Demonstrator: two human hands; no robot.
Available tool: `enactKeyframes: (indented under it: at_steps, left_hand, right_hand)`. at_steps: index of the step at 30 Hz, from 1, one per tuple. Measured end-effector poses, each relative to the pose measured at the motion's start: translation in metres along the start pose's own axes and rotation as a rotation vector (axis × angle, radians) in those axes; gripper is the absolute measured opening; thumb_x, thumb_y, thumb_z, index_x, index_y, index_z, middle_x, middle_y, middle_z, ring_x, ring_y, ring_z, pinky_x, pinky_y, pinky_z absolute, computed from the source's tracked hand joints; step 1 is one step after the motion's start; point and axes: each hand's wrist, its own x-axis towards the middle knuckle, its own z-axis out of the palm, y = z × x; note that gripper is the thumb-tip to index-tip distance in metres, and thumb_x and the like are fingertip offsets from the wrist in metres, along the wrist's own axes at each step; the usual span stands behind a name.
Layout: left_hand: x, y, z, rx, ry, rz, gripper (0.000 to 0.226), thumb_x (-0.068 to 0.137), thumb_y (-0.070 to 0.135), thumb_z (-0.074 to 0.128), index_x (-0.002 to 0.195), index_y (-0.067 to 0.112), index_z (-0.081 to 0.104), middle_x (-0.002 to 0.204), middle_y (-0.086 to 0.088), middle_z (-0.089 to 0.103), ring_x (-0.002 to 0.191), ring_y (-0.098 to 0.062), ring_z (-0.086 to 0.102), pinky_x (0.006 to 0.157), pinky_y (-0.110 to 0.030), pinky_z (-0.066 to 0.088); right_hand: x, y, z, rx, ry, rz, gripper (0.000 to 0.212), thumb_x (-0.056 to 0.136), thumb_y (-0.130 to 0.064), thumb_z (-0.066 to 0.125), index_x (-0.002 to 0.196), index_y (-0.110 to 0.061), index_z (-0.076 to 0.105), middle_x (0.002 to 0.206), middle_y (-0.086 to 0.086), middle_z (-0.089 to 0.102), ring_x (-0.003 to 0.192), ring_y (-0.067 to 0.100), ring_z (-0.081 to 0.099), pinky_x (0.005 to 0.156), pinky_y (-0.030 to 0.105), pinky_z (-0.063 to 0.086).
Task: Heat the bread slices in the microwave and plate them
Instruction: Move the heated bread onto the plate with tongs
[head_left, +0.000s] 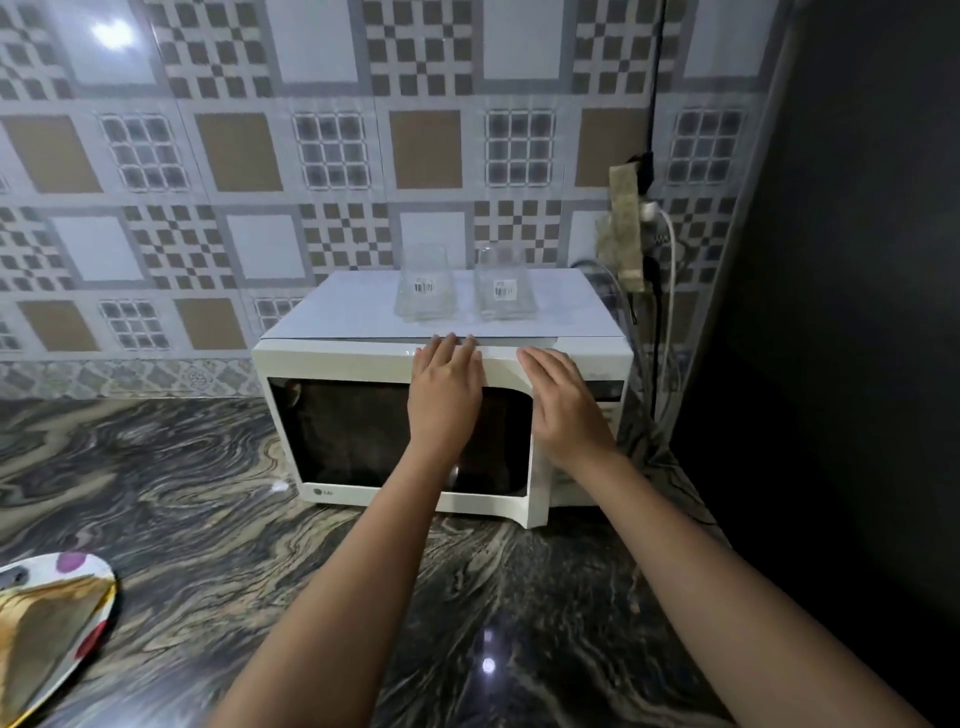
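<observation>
A white microwave (353, 364) stands on the marbled counter against the tiled wall, its dark-windowed door slightly ajar at the right edge. My left hand (447, 389) lies flat on the upper part of the door, fingers reaching the top edge. My right hand (563, 400) rests flat beside it, over the door's right edge. Neither hand holds anything. At the lower left, a plate (78, 564) with coloured spots carries bread slices (47, 623), partly cut off by the frame.
Two clear glasses (423, 286) (501, 286) with stickers stand on the microwave's top. Cables and a wall plug (649, 213) hang right of the microwave. A dark wall (857, 312) closes the right side. The dark marbled counter (182, 493) stretches left and forward.
</observation>
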Motion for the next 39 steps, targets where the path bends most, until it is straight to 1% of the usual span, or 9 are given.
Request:
enactKeyframes:
  at_steps: [3, 7, 12, 15, 17, 20, 23, 33, 39]
  left_hand:
    - [0.002, -0.002, 0.004, 0.030, -0.001, -0.001, 0.057, 0.095, 0.037, 0.018, 0.129, 0.011, 0.055, 0.134, -0.012, 0.055, 0.133, -0.029, 0.040, 0.114, -0.038, 0.024]
    - [-0.006, -0.006, 0.003, -0.065, 0.017, 0.018, 0.037, 0.098, 0.020, 0.041, 0.132, 0.013, 0.052, 0.142, -0.011, 0.047, 0.141, -0.029, 0.029, 0.117, -0.037, 0.018]
    - [-0.042, 0.014, 0.009, -0.234, 0.009, -0.037, 0.047, 0.096, 0.022, 0.047, 0.143, 0.018, 0.037, 0.157, -0.004, 0.020, 0.146, -0.018, 0.012, 0.112, -0.025, 0.023]
    - [-0.068, 0.033, 0.020, -0.372, 0.040, -0.158, 0.042, 0.093, 0.022, 0.052, 0.134, 0.013, 0.045, 0.147, -0.009, 0.029, 0.136, -0.018, 0.031, 0.103, -0.018, 0.028]
    - [-0.074, 0.040, 0.031, -0.485, -0.011, -0.243, 0.029, 0.093, 0.020, 0.053, 0.119, 0.008, 0.053, 0.120, -0.007, 0.046, 0.111, -0.020, 0.050, 0.090, -0.018, 0.036]
    - [-0.072, 0.049, 0.046, -0.554, -0.302, -0.250, 0.016, 0.095, 0.028, 0.048, 0.098, 0.013, 0.055, 0.086, 0.001, 0.051, 0.077, -0.013, 0.049, 0.069, -0.024, 0.036]
    - [-0.071, 0.057, 0.054, -0.660, -0.350, -0.309, 0.022, 0.098, 0.027, 0.041, 0.077, 0.020, 0.041, 0.070, 0.006, 0.042, 0.061, -0.008, 0.039, 0.057, -0.023, 0.031]
    - [-0.062, 0.060, 0.075, -0.524, -0.257, -0.334, 0.023, 0.099, 0.024, 0.031, 0.081, 0.011, 0.039, 0.071, 0.000, 0.043, 0.064, -0.018, 0.043, 0.060, -0.035, 0.032]
    - [-0.052, 0.064, 0.082, -0.506, -0.238, -0.372, 0.019, 0.098, 0.017, 0.032, 0.079, 0.011, 0.035, 0.067, 0.002, 0.038, 0.059, -0.014, 0.036, 0.054, -0.033, 0.025]
  right_hand:
    - [0.003, 0.007, -0.001, 0.007, -0.035, -0.026, 0.047, 0.084, 0.006, 0.043, 0.130, 0.005, 0.049, 0.129, 0.018, 0.055, 0.123, 0.032, 0.048, 0.110, 0.036, 0.034]
    - [0.006, 0.015, -0.014, -0.003, -0.157, -0.088, 0.047, 0.091, 0.001, 0.043, 0.137, 0.002, 0.041, 0.138, 0.016, 0.047, 0.130, 0.029, 0.040, 0.115, 0.031, 0.024]
    - [0.012, 0.028, -0.032, -0.116, -0.305, -0.009, 0.063, 0.098, -0.035, 0.039, 0.148, -0.006, 0.016, 0.156, 0.010, 0.018, 0.144, 0.022, 0.016, 0.118, 0.029, 0.007]
    - [0.016, 0.039, -0.039, -0.177, -0.374, 0.087, 0.083, 0.092, -0.056, 0.037, 0.150, -0.008, 0.002, 0.159, 0.006, 0.000, 0.147, 0.020, 0.000, 0.117, 0.031, -0.002]
    - [0.021, 0.047, -0.041, -0.235, -0.395, 0.109, 0.092, 0.088, -0.066, 0.034, 0.150, -0.008, -0.002, 0.159, 0.007, -0.003, 0.147, 0.020, -0.003, 0.117, 0.032, -0.004]
    - [0.023, 0.053, -0.040, -0.307, -0.387, 0.072, 0.094, 0.085, -0.070, 0.030, 0.150, -0.007, 0.005, 0.159, 0.007, 0.005, 0.147, 0.019, 0.004, 0.118, 0.033, 0.000]
    - [0.021, 0.055, -0.038, -0.308, -0.338, 0.059, 0.089, 0.086, -0.068, 0.032, 0.149, -0.008, 0.015, 0.157, 0.006, 0.014, 0.145, 0.019, 0.012, 0.118, 0.033, 0.005]
    - [0.025, 0.062, -0.020, -0.251, -0.144, 0.051, 0.104, 0.074, -0.081, 0.010, 0.132, -0.004, 0.047, 0.136, 0.012, 0.049, 0.128, 0.028, 0.044, 0.107, 0.039, 0.027]
    - [0.028, 0.062, -0.012, -0.231, -0.119, 0.097, 0.094, 0.080, -0.073, 0.008, 0.119, -0.002, 0.056, 0.123, 0.015, 0.059, 0.111, 0.033, 0.056, 0.093, 0.034, 0.022]
